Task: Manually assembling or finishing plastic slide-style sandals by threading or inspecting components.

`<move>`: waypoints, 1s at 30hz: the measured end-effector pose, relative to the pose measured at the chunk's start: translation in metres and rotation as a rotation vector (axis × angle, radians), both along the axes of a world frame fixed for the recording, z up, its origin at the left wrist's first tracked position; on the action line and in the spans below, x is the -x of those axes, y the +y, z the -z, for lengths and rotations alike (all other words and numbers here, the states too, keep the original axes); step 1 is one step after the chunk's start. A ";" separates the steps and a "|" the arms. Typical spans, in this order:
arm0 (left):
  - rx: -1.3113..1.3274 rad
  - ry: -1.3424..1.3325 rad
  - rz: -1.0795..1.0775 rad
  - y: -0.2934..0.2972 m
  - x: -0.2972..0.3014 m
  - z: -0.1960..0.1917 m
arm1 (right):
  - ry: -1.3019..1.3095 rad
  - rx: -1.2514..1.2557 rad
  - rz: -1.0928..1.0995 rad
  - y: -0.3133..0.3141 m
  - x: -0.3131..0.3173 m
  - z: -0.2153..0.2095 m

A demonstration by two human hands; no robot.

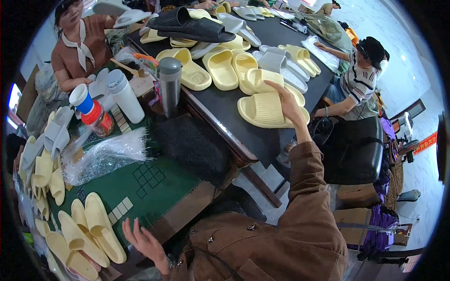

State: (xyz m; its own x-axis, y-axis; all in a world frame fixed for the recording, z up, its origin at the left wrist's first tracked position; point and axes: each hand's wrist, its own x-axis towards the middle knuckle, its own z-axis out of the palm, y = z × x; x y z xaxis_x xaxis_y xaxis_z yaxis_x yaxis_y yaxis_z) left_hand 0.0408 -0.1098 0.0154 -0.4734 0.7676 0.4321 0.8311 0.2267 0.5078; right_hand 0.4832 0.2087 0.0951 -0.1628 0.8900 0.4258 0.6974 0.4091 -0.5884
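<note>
At the near end of the dark table, my right hand (291, 107) reaches out and is closed on a pair of pale yellow slippers (262, 110) with ribbed straps. Its fingers lie over the edges of the straps, and the thumb side is partly hidden. Over the edge of the green table, my left hand (144, 241) is held with fingers apart and nothing in it. Nearest to it are several yellow slippers (104, 227) lying at the lower left.
More yellow slippers (220, 70) and a black slipper (187, 25) crowd the dark table (220, 110). A steel flask (169, 86), white tumbler (124, 96), red-lidded jar (97, 119) and clear plastic strips (110, 154) stand or lie leftward. Co-workers sit at both sides; a black chair (354, 150) is right.
</note>
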 end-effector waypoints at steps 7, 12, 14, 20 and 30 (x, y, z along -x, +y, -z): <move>0.037 -0.179 0.041 0.002 0.008 0.029 | 0.018 0.072 0.141 -0.056 0.025 -0.011; 0.067 -0.149 0.054 -0.001 0.009 0.036 | 0.032 0.385 -0.144 -0.121 0.083 -0.035; 0.069 -0.085 0.084 0.001 0.007 0.034 | 0.056 0.407 -0.327 -0.138 0.118 -0.044; -0.094 -0.365 0.044 -0.011 0.015 0.042 | 0.288 0.415 -0.759 -0.144 0.245 -0.023; -0.320 -0.660 -0.115 -0.016 0.016 0.019 | 0.152 0.464 -0.813 -0.205 0.319 0.076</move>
